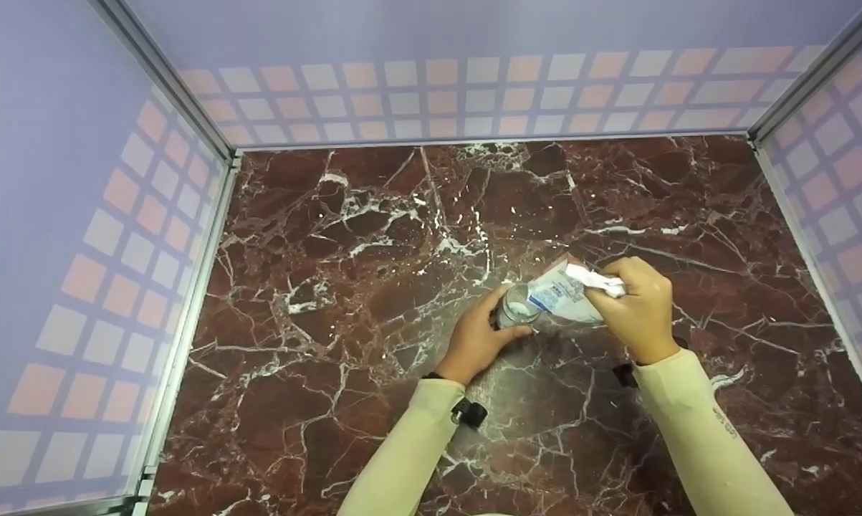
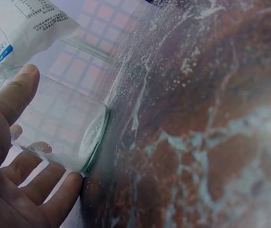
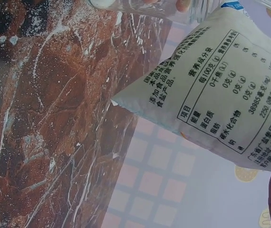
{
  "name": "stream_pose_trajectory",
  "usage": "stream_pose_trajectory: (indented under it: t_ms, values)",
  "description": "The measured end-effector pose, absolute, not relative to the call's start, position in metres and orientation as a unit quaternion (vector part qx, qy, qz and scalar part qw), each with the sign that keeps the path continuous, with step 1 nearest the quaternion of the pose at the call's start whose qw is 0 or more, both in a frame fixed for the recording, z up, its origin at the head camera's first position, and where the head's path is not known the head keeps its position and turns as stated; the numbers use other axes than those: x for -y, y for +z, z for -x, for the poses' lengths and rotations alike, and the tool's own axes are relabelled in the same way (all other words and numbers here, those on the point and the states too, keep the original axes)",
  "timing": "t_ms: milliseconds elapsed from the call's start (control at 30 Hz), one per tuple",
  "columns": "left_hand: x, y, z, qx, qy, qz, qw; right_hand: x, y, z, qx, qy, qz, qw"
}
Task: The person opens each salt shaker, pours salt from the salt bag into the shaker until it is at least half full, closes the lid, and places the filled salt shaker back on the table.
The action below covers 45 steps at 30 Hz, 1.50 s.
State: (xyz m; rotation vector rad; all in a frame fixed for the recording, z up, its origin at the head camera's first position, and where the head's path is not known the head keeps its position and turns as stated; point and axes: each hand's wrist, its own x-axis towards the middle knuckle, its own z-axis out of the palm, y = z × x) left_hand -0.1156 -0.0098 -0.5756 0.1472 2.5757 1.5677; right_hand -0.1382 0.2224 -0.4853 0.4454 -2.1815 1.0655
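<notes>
Glass jar (image 2: 62,109) just left of white bag (image 1: 572,302). Left hand (image 1: 475,340) curls round jar, presumably steadying it; right hand (image 1: 638,304) clamps bag, apparently keeping its left end at jar's mouth.

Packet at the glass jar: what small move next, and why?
I'd probably centre the packet over the open glass jar before tipping further: the right hand grips it, the left hand holds the jar, white powder shows at the base, and white grains lie scattered on the table.
</notes>
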Motion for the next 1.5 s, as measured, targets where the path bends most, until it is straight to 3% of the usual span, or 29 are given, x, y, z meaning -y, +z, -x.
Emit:
stream_pose_trajectory:
  t_ms: [1500]
  values:
    - [0.0119,-0.5787,0.1161,-0.833,0.547,-0.055,0.067,-0.2236,-0.4849,0.1397,0.825,0.402,-0.185,0.353]
